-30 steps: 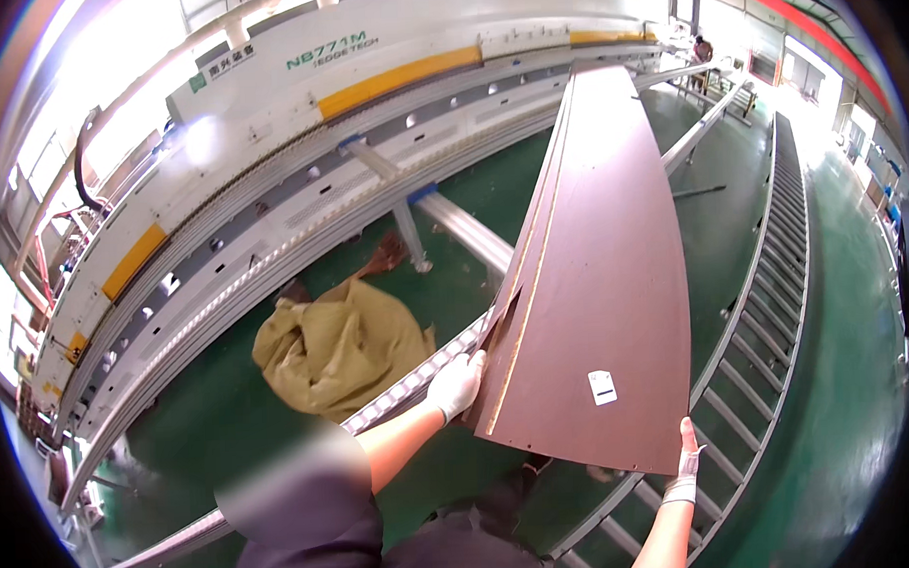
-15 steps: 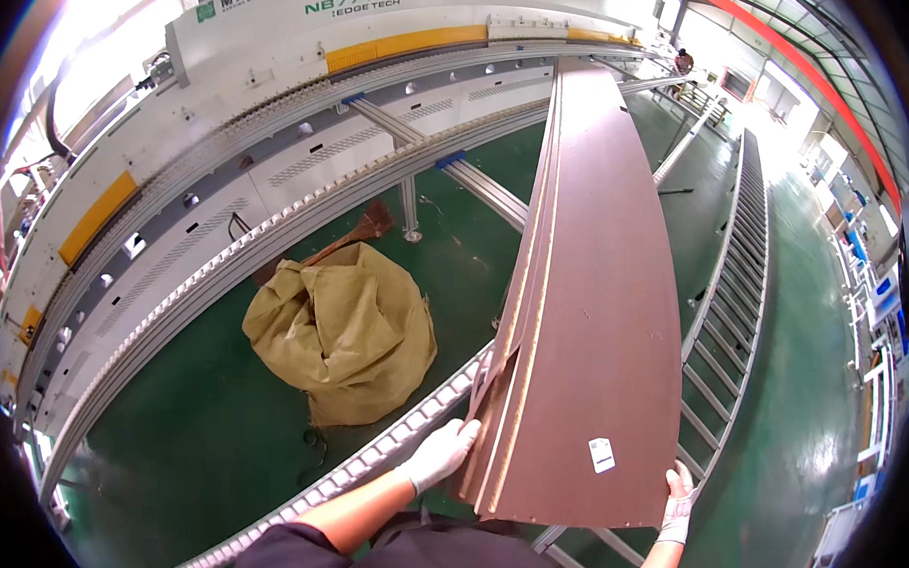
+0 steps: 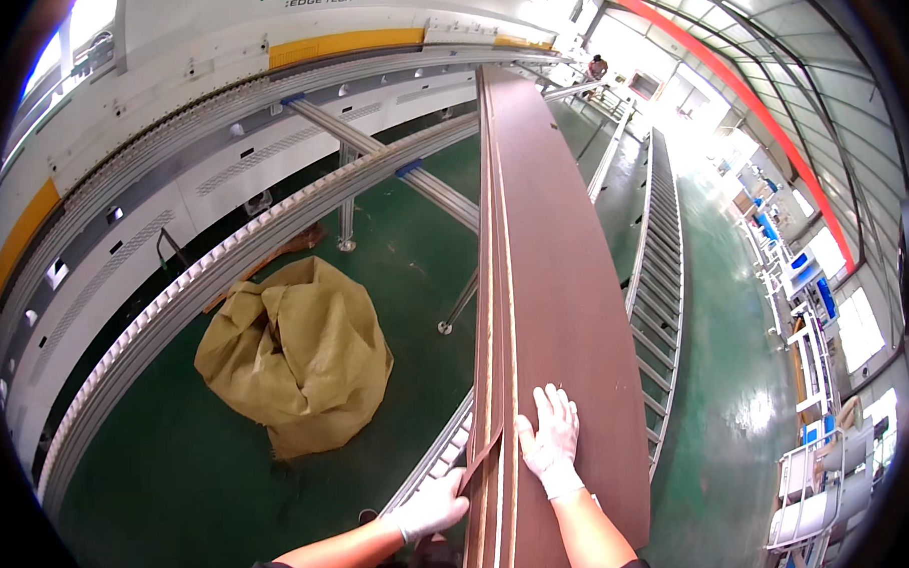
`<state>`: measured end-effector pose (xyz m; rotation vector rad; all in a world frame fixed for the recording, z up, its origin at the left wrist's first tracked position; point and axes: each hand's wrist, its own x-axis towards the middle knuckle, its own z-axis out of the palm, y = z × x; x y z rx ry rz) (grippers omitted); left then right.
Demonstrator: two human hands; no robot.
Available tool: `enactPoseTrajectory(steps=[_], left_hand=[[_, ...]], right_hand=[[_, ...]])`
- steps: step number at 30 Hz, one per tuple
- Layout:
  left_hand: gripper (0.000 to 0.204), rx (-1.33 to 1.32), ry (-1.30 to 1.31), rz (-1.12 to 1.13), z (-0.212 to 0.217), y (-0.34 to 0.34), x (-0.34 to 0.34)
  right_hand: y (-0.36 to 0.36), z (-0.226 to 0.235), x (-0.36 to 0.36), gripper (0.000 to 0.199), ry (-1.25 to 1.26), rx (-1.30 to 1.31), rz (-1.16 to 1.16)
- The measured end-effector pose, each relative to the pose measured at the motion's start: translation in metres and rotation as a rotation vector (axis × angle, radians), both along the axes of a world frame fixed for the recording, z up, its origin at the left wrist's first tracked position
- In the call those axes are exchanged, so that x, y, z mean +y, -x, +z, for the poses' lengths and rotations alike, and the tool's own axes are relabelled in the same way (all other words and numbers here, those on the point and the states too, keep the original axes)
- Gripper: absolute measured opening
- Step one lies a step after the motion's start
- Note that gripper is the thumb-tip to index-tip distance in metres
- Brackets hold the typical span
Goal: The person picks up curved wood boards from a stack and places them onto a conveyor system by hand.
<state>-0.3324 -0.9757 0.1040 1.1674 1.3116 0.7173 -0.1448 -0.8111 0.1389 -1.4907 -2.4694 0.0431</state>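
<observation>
A stack of long brown boards (image 3: 566, 310) stretches away from me, with pale raw edges showing along its left side. My right hand (image 3: 552, 431), in a white glove, lies on the top board near its left edge, fingers stretched out. At the stack's left side, my gloved left hand (image 3: 434, 507) is closed on the lower end of a thin brown strip (image 3: 483, 459). That strip slants up across the board edges towards my right hand.
Roller rails (image 3: 272, 222) run along a long white machine (image 3: 200, 163) on the left. A bunched tan sack (image 3: 297, 355) lies on the green floor. A roller conveyor (image 3: 655, 287) stands right of the boards. Far off, a person (image 3: 596, 69) is beside the line.
My right hand has left the board's near right corner and now rests flat on top. My left hand stays at the left side. The view has swung right, and the boards reach nearer to me.
</observation>
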Motion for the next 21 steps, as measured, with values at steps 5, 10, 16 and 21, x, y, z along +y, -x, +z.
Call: enactPoseTrajectory(steps=[5, 10, 16, 21], left_hand=[[0.032, 0.175, -0.148, -0.058, -0.002, 0.025, -0.028], [0.031, 0.479, -0.481, -0.498, 0.037, 0.106, -0.010], [0.022, 1.209, -0.816, -0.260, 0.205, 0.313, 0.091], [0.015, 1.349, -0.682, 0.077, 0.045, 0.415, 0.033]], right_hand=[[0.006, 0.007, -0.036, 0.065, 0.030, 0.005, -0.015], [0.015, 0.009, -0.049, 0.060, -0.033, 0.060, 0.030], [-0.008, 0.017, -0.067, 0.064, -0.031, 0.000, -0.022], [0.027, 0.023, -0.074, 0.064, -0.033, 0.046, 0.004]])
